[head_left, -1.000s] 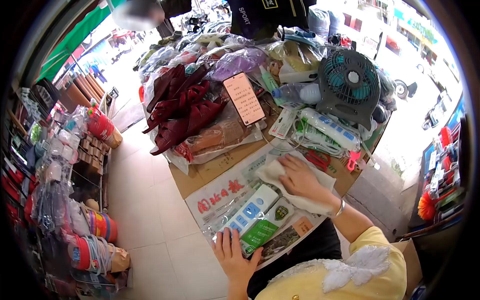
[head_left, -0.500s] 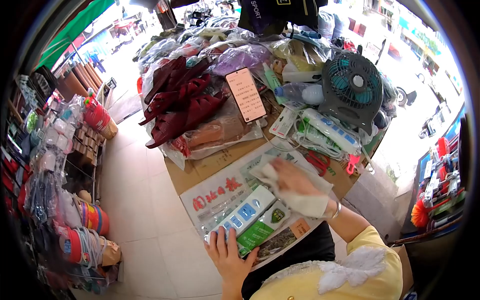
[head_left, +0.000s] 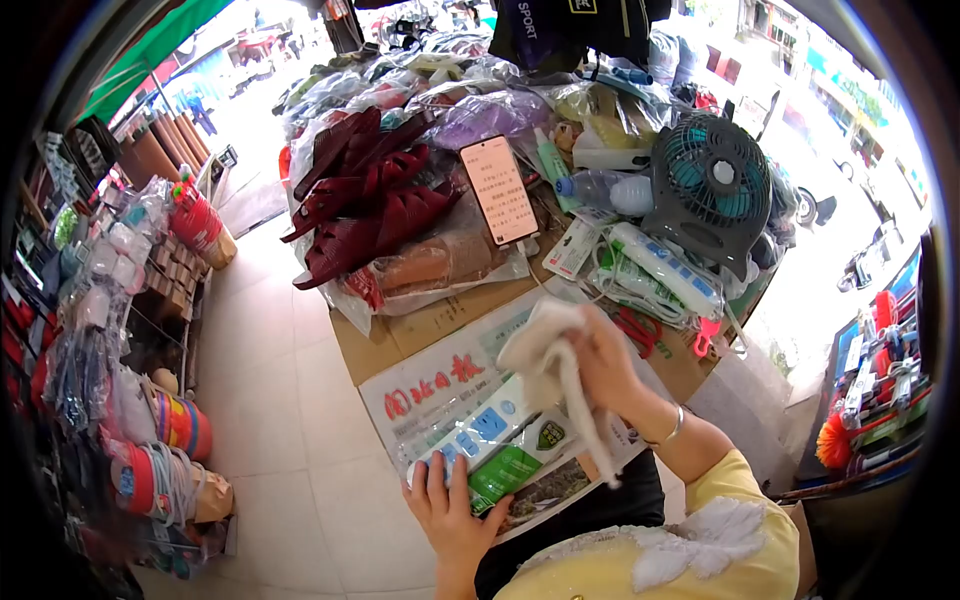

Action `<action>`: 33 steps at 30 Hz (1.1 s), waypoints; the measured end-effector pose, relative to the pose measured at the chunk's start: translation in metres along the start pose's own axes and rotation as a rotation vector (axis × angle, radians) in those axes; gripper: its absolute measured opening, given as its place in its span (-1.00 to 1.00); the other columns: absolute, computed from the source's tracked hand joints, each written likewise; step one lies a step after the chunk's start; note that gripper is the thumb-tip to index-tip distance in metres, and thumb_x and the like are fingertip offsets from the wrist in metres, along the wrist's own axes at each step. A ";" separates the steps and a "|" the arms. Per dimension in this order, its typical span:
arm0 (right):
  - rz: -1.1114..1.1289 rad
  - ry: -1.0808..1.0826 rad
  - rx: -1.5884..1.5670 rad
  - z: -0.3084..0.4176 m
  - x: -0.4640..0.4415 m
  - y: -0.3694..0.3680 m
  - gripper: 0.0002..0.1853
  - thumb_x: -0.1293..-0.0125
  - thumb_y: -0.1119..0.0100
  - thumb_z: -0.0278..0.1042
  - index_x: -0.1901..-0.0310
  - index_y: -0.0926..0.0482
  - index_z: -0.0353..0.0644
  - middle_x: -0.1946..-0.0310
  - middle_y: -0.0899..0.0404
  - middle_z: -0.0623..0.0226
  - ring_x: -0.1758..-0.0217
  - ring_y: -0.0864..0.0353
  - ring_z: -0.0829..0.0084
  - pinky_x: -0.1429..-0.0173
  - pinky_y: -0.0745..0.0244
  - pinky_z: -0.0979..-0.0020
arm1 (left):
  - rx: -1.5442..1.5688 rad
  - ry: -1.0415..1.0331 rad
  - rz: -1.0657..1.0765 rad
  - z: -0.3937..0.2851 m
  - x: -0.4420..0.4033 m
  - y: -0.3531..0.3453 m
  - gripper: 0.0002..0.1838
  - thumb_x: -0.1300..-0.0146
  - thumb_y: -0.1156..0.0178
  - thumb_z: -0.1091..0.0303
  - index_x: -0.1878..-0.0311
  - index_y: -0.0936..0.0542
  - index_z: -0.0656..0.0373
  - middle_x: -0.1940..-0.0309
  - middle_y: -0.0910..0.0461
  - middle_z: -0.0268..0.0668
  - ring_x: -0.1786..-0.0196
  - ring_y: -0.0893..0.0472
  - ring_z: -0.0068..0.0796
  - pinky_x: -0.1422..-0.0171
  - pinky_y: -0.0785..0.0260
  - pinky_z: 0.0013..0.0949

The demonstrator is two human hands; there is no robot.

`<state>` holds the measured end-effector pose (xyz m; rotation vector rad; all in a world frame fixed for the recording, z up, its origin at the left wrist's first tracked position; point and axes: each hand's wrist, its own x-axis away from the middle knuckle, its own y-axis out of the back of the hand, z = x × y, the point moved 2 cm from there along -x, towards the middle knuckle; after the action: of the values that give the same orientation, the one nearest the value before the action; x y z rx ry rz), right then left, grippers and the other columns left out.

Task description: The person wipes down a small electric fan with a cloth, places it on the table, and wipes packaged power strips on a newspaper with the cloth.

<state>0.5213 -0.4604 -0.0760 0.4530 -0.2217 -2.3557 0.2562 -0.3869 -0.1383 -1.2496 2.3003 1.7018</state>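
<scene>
A power strip in clear packaging (head_left: 480,432), white with blue sockets and a green-and-white label, lies on a newspaper (head_left: 425,385). My left hand (head_left: 452,515) rests on its near left end, fingers stretched out and spread over the wrap, thumb at the lower edge. Bunched in my right hand (head_left: 605,362) is a white cloth (head_left: 545,350), raised above the far right end of the power strip. One corner of the cloth hangs down over the pack's right side. My right fingertips are partly hidden by the cloth.
Behind the newspaper are a phone (head_left: 498,190), dark red slippers (head_left: 365,205), a bottle (head_left: 605,190) and a grey fan (head_left: 712,180). Red scissors (head_left: 637,330) and another packaged power strip (head_left: 668,268) lie to the right. Shelves of goods (head_left: 165,290) stand at left.
My right hand has lifted the cloth, which lay spread under it on the newspaper's right side and now hangs bunched. My left hand stays on the power strip.
</scene>
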 end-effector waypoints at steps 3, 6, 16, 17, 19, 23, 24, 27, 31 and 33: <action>-0.311 0.151 -0.662 0.037 0.000 0.001 -0.88 -0.49 -0.05 -0.41 0.04 -0.47 -0.23 0.19 -0.59 0.25 0.19 -0.53 0.43 0.11 -0.49 0.43 | -0.009 -0.006 0.015 0.001 -0.001 0.000 -0.13 0.07 -0.50 -0.08 -0.27 -0.50 0.24 -0.36 -0.34 0.05 -0.41 -0.22 0.21 -0.46 -0.04 0.25; -0.417 0.405 -0.900 0.023 0.003 0.005 -0.85 -0.43 -0.16 -0.44 0.06 -0.41 -0.19 0.20 -0.54 0.24 0.16 -0.51 0.40 0.10 -0.48 0.38 | 0.004 -0.009 -0.015 0.002 0.000 -0.001 -0.14 0.06 -0.50 -0.13 -0.27 -0.52 0.17 -0.33 -0.36 -0.03 -0.39 -0.25 0.14 -0.43 -0.01 0.30; -0.129 0.136 -0.119 -0.030 0.043 -0.009 -0.71 -0.25 -0.24 -0.66 0.08 -0.40 -0.17 0.22 -0.47 0.41 0.16 -0.42 0.58 0.04 -0.38 0.48 | 0.009 -0.010 0.037 0.001 0.000 0.001 -0.14 0.04 -0.48 -0.09 -0.28 -0.50 0.22 -0.37 -0.32 0.05 -0.42 -0.21 0.21 -0.46 0.00 0.28; -0.101 0.101 -0.332 -0.007 0.043 -0.022 -0.71 -0.26 -0.24 -0.63 0.06 -0.40 -0.16 0.20 -0.45 0.45 0.14 -0.42 0.63 0.05 -0.39 0.51 | 0.016 -0.010 0.033 0.002 -0.001 0.001 -0.15 0.04 -0.48 -0.08 -0.28 -0.50 0.22 -0.38 -0.31 0.05 -0.42 -0.21 0.21 -0.46 0.00 0.28; -0.039 0.055 -0.605 0.030 0.042 -0.055 -0.69 -0.32 -0.23 -0.57 -0.03 -0.39 -0.15 0.15 -0.44 0.51 0.06 -0.43 0.71 -0.01 -0.42 0.57 | -0.004 -0.030 0.040 0.009 0.004 -0.003 -0.13 0.03 -0.46 -0.11 -0.31 -0.47 0.18 -0.41 -0.28 0.00 -0.42 -0.22 0.17 -0.48 0.04 0.30; 0.077 -0.005 -1.092 0.073 0.048 -0.116 -0.74 -0.44 -0.17 -0.52 -0.05 -0.34 -0.10 0.13 -0.39 0.57 0.06 -0.32 0.75 -0.01 -0.33 0.63 | 0.513 0.329 -0.043 0.003 -0.005 -0.023 -0.12 -0.01 -0.46 -0.04 -0.37 -0.40 0.19 -0.44 -0.22 0.00 -0.43 -0.19 0.21 -0.50 0.02 0.22; 0.069 -0.031 -1.100 0.070 0.051 -0.124 -0.76 -0.42 -0.16 -0.55 -0.02 -0.36 -0.12 0.14 -0.40 0.54 0.05 -0.34 0.72 -0.03 -0.33 0.59 | 0.689 0.455 -0.088 0.007 -0.002 -0.027 -0.12 -0.02 -0.47 -0.01 -0.38 -0.39 0.20 -0.44 -0.22 0.01 -0.43 -0.18 0.24 -0.50 0.00 0.19; 0.020 0.085 -0.861 0.048 0.050 -0.117 -0.79 -0.39 -0.15 -0.59 0.04 -0.38 -0.16 0.14 -0.43 0.44 0.04 -0.38 0.61 -0.06 -0.34 0.51 | 0.238 0.118 0.036 0.037 0.034 -0.032 -0.14 -0.07 -0.43 -0.07 -0.38 -0.36 0.13 -0.50 -0.12 -0.06 -0.44 -0.19 0.21 -0.53 0.08 0.31; 0.090 0.423 -0.285 -0.007 0.051 -0.059 -0.65 -0.07 -0.37 -0.68 0.20 -0.40 -0.18 0.13 -0.46 0.21 0.05 -0.52 0.28 -0.05 -0.41 0.38 | -0.011 -0.040 0.040 0.007 0.002 -0.001 -0.17 0.05 -0.47 -0.01 -0.26 -0.48 0.25 -0.36 -0.32 0.06 -0.41 -0.22 0.25 -0.45 -0.03 0.29; 0.196 0.560 0.244 -0.016 0.054 -0.036 -0.63 -0.08 -0.45 -0.48 0.12 -0.47 -0.14 0.00 -0.49 0.19 -0.09 -0.51 0.15 -0.16 -0.41 0.19 | 0.018 -0.009 0.046 0.004 -0.001 0.001 -0.23 0.04 -0.43 -0.02 -0.21 -0.51 0.23 -0.36 -0.34 0.04 -0.42 -0.22 0.21 -0.45 0.01 0.32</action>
<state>0.4685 -0.4713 -0.1153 1.1285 -0.2726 -1.9294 0.2546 -0.3835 -0.1390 -1.1930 2.3519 1.6928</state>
